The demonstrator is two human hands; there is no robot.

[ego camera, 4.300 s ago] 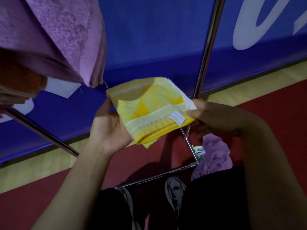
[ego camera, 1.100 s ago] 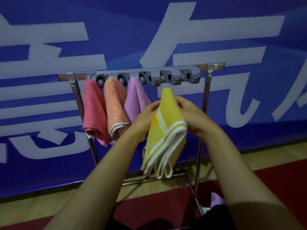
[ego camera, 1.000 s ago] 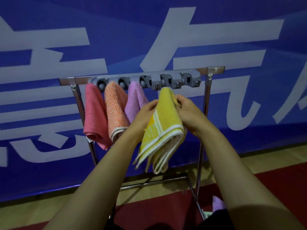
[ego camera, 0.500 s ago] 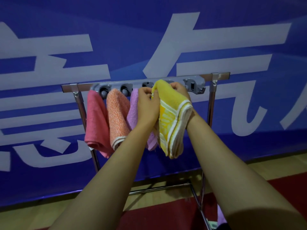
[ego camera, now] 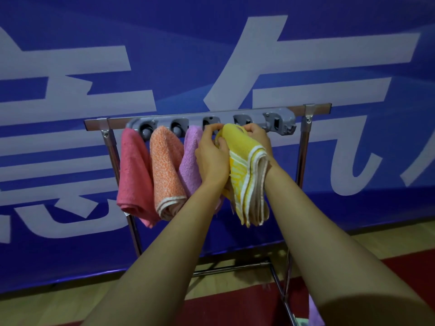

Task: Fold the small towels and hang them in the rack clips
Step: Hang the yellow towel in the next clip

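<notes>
Sports hall: you face a blue printed banner with large white characters, above pale wooden floorboards and red floor matting.

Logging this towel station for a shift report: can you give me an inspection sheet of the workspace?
Surface: red mat over wood floor.
Job's things: pink towel, orange towel and purple towel hang from the grey clip bar; yellow towel held folded at the fourth clip.
Clutter: purple cloth by the rack foot.
Hands: left hand and right hand grip the yellow towel's top.
Cables: nothing seen.
Surroundings: blue banner with white lettering.
</notes>
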